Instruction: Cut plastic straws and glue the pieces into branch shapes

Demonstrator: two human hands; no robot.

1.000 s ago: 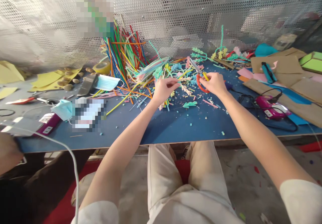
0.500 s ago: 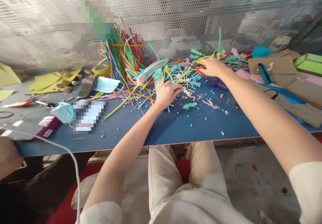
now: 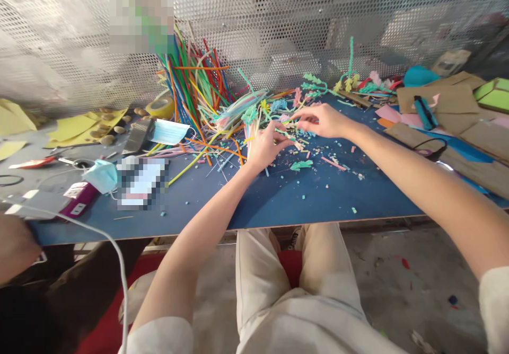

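Note:
My left hand (image 3: 269, 144) is curled, thumb and fingers close together, over a pile of fuzzy pipe cleaners (image 3: 238, 113). Whatever lies between its fingertips is too small or hidden to make out. Just right of it, my right hand (image 3: 322, 121) reaches toward the left fingertips, with a gap between index finger and thumb. Small blue and pink pipe-cleaner pieces (image 3: 279, 105) lie around both hands. Nearer me on the blue tabletop (image 3: 274, 200) rests a green leaf-like pipe-cleaner piece (image 3: 301, 165), among scattered snippets.
Long coloured pipe cleaners (image 3: 191, 78) stand against the perforated metal screen (image 3: 278, 15). To the left are yellow tape (image 3: 160, 106), a face mask (image 3: 170, 132), a phone (image 3: 143, 182) and a white cable (image 3: 115, 248). Brown cardboard (image 3: 437, 99) lies right. Another person's arm (image 3: 18, 248) shows far left.
My right hand has come left and nearer my left hand. The red- and yellow-handled tool it held no longer shows. The left hand has hardly moved.

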